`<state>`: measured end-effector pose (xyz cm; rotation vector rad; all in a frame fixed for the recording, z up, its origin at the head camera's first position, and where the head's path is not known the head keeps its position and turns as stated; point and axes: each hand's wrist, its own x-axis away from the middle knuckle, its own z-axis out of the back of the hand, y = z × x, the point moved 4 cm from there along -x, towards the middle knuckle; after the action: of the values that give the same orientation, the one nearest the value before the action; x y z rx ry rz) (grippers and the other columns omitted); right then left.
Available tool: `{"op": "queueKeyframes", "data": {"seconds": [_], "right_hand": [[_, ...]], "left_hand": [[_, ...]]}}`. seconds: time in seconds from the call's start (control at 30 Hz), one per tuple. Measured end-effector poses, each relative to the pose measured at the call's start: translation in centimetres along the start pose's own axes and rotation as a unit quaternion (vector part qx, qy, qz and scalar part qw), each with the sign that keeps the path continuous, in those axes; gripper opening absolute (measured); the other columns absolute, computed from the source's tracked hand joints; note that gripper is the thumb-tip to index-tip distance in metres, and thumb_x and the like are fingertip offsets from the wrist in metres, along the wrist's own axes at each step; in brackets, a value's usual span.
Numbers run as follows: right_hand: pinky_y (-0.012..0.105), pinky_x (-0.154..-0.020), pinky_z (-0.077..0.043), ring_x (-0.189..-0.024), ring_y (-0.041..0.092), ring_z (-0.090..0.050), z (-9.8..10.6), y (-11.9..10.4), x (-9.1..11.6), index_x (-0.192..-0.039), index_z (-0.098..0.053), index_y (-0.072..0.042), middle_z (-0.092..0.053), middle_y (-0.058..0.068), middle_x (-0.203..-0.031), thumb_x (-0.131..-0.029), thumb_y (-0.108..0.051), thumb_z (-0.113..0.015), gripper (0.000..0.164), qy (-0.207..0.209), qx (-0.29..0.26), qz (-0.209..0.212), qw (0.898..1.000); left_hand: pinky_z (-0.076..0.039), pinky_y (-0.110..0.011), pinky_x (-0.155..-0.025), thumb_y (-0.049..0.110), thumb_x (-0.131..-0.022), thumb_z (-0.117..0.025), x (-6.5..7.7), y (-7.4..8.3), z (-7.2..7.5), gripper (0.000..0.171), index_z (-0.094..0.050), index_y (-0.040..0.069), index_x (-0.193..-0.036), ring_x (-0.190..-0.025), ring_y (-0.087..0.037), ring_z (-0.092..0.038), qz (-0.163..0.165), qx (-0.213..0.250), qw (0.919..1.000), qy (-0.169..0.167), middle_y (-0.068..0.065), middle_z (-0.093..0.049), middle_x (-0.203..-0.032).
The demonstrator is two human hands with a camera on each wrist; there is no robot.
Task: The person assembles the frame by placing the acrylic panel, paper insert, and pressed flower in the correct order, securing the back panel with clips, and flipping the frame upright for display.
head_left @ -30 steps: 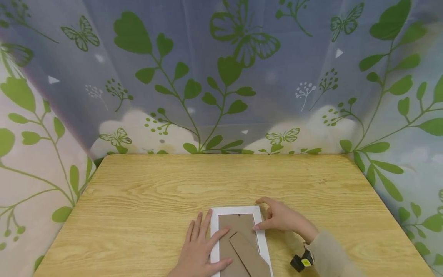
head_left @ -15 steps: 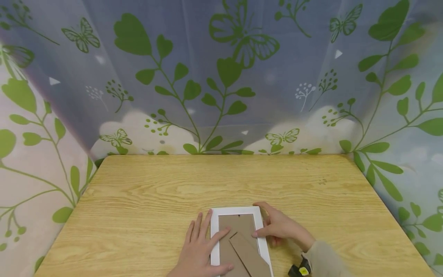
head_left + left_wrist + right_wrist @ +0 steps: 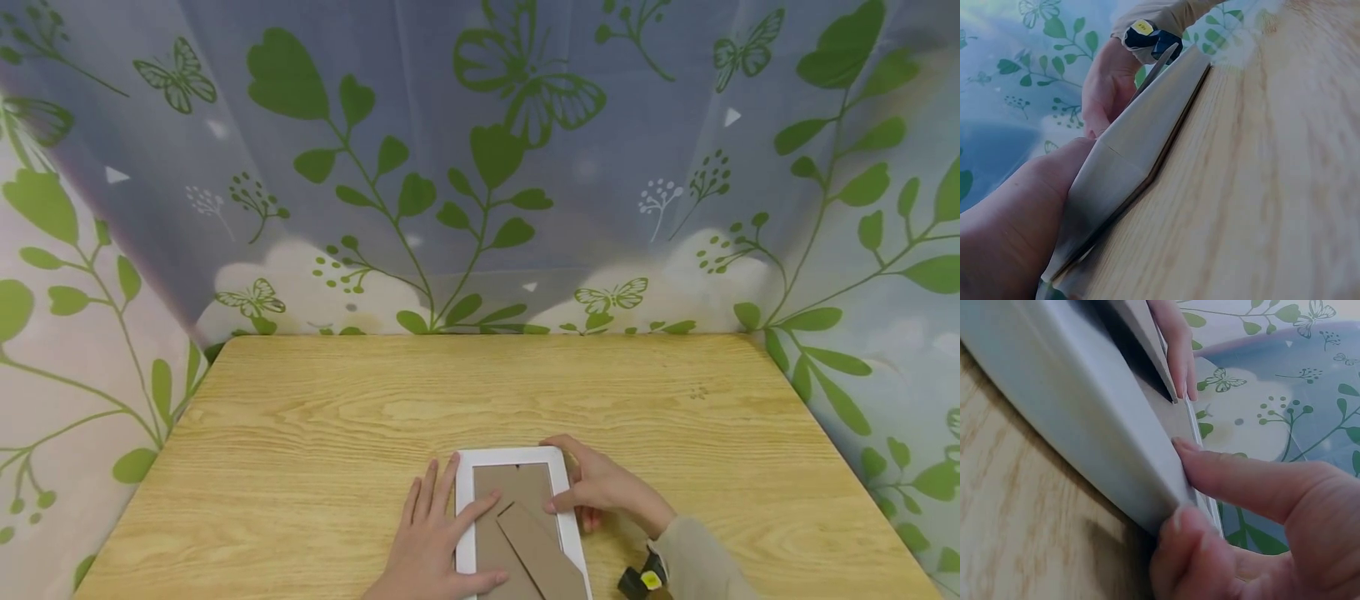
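A white photo frame (image 3: 468, 542) lies face down at the near edge of the table, its brown backing board (image 3: 517, 483) and slanted stand flap (image 3: 542, 552) upward. My left hand (image 3: 431, 542) rests over its left side with spread, straight fingers; two of them reach onto the backing. At the upper right corner my right hand (image 3: 603, 487) pinches the frame's right side, thumb on the inner edge and the other fingers along the outer side. In the right wrist view the thumb (image 3: 1241, 481) and bent fingers (image 3: 1191, 559) meet the white rim (image 3: 1085, 412). The frame's near end is cut off.
The wood-grain table (image 3: 337, 400) stretches beyond the frame to a fabric backdrop (image 3: 420, 167) printed with green leaves and butterflies. A black wrist device with a yellow mark (image 3: 647, 579) sits at the right sleeve (image 3: 697, 554).
My right hand has shifted slightly left along the frame's upper right corner, its thumb now a little lower on the inner edge. The left hand and the frame stay in place.
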<state>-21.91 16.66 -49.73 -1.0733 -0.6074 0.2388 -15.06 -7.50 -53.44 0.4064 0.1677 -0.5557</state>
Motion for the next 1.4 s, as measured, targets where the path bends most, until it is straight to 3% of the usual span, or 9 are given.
{"op": "queueKeyframes", "data": {"seconds": [0.37,0.67,0.87,0.93,1.03,1.1,1.17,1.3,1.4], "right_hand": [[0.021,-0.031,-0.036,-0.031,0.009,-0.046,-0.1,0.5,-0.8,-0.142,-0.041,-0.013,-0.054,0.005,-0.044,-0.071,-0.007,-0.082,0.082,0.009,-0.016,-0.038,0.999],[0.02,-0.03,-0.033,-0.029,0.008,-0.043,-0.1,0.5,-0.9,-0.141,-0.042,-0.011,-0.051,0.004,-0.042,-0.07,-0.006,-0.082,0.082,0.02,-0.008,-0.033,0.999],[0.024,-0.037,-0.038,-0.038,0.01,-0.046,0.0,-0.4,0.1,-0.15,-0.033,-0.012,-0.058,0.005,-0.056,-0.08,-0.02,-0.081,0.085,0.006,0.068,-0.004,0.998],[0.03,-0.045,-0.046,-0.05,0.012,-0.053,-0.2,-1.3,1.2,-0.154,-0.029,-0.01,-0.064,0.007,-0.069,-0.082,-0.031,-0.081,0.091,0.024,0.127,0.009,0.992],[0.045,-0.062,-0.053,-0.075,0.024,-0.064,-1.3,-2.9,3.3,-0.156,-0.025,-0.01,-0.066,0.018,-0.1,-0.077,-0.05,-0.082,0.106,0.073,0.22,0.013,0.973],[0.056,-0.073,-0.052,-0.095,0.033,-0.064,-2.5,-3.8,4.8,-0.157,-0.024,-0.014,-0.059,0.023,-0.121,-0.072,-0.06,-0.081,0.113,0.09,0.264,0.009,0.96],[0.065,-0.074,-0.049,-0.105,0.045,-0.06,-3.8,-4.2,5.9,-0.158,-0.023,-0.018,-0.05,0.031,-0.133,-0.068,-0.064,-0.081,0.116,0.089,0.287,-0.001,0.954],[0.066,-0.066,-0.05,-0.106,0.054,-0.057,-6.1,-4.0,6.7,-0.156,-0.025,-0.019,-0.046,0.036,-0.132,-0.066,-0.061,-0.084,0.115,0.09,0.329,-0.017,0.94],[0.056,-0.055,-0.054,-0.095,0.046,-0.06,-7.1,-3.4,6.5,-0.153,-0.029,-0.016,-0.049,0.033,-0.122,-0.063,-0.059,-0.087,0.115,0.116,0.373,-0.019,0.92]], "left_hand": [[-0.022,-0.075,-0.104,0.084,-0.081,-0.045,-0.1,0.2,0.0,0.083,-0.045,0.036,-0.148,-0.143,-0.056,-0.012,-0.002,0.011,0.9999,0.007,-0.024,-0.009,-0.163],[-0.02,-0.074,-0.105,0.084,-0.081,-0.044,-0.1,0.2,0.1,0.083,-0.044,0.036,-0.149,-0.143,-0.056,-0.011,0.006,0.016,0.9999,-0.004,-0.024,-0.008,-0.163],[-0.017,-0.075,-0.105,0.082,-0.082,-0.048,-0.1,0.3,0.1,0.082,-0.044,0.035,-0.149,-0.144,-0.055,-0.01,0.012,0.027,0.9995,-0.008,-0.023,-0.006,-0.164],[-0.017,-0.075,-0.106,0.082,-0.082,-0.048,-0.1,0.3,0.1,0.082,-0.044,0.034,-0.149,-0.144,-0.054,-0.01,0.014,0.029,0.9994,-0.009,-0.022,-0.006,-0.164],[-0.017,-0.075,-0.106,0.081,-0.082,-0.048,-0.1,0.4,0.1,0.082,-0.044,0.034,-0.149,-0.145,-0.054,-0.009,0.016,0.035,0.9992,-0.01,-0.021,-0.006,-0.164],[-0.017,-0.075,-0.105,0.081,-0.082,-0.048,-0.1,0.4,0.2,0.081,-0.044,0.034,-0.149,-0.145,-0.054,-0.01,0.015,0.038,0.9991,-0.009,-0.022,-0.007,-0.164],[-0.017,-0.075,-0.105,0.082,-0.082,-0.048,-0.1,0.4,0.3,0.081,-0.044,0.035,-0.149,-0.144,-0.054,-0.01,0.017,0.037,0.9992,-0.008,-0.021,-0.007,-0.164],[-0.017,-0.073,-0.107,0.083,-0.082,-0.047,0.0,0.4,0.4,0.082,-0.043,0.037,-0.149,-0.145,-0.053,-0.009,0.022,0.031,0.9992,-0.01,-0.02,-0.007,-0.164],[-0.016,-0.071,-0.109,0.083,-0.081,-0.047,0.0,0.3,0.4,0.082,-0.043,0.038,-0.149,-0.146,-0.052,-0.009,0.023,0.025,0.9994,-0.01,-0.019,-0.007,-0.165]]}}
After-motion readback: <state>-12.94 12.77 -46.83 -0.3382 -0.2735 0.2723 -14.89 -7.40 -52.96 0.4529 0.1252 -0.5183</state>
